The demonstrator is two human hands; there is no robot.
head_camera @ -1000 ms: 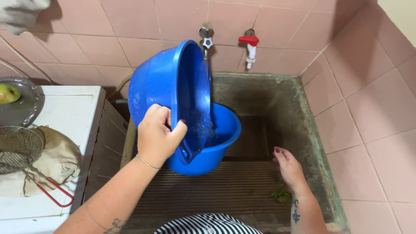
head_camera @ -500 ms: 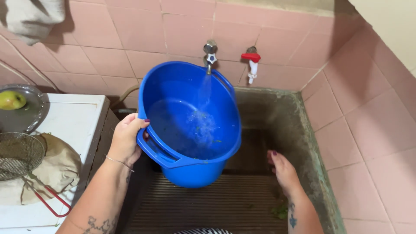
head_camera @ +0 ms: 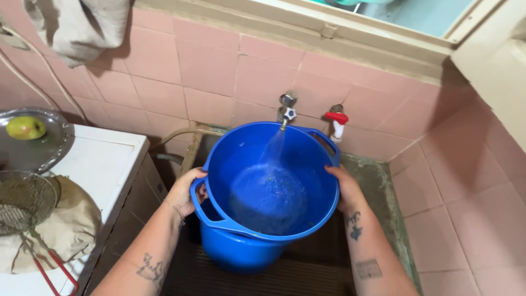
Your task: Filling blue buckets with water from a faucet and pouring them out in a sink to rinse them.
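I see both grips closed on the round, glossy blue plastic bucket [head_camera: 268,197] at frame centre. Left hand [head_camera: 186,192] clasps its moulded handle; right hand [head_camera: 344,189] clamps the smooth rim.

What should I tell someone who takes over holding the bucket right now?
Left hand grips the blue bucket by its near-left handle. Right hand is pressed on the bucket's right rim.
The bucket is tilted under the metal tap, over the sink. Water is running into it.
Done: tap open, a little water inside.
Left: the bucket is far from full, and the tap is not yet shut off.
The red tap is untouched.
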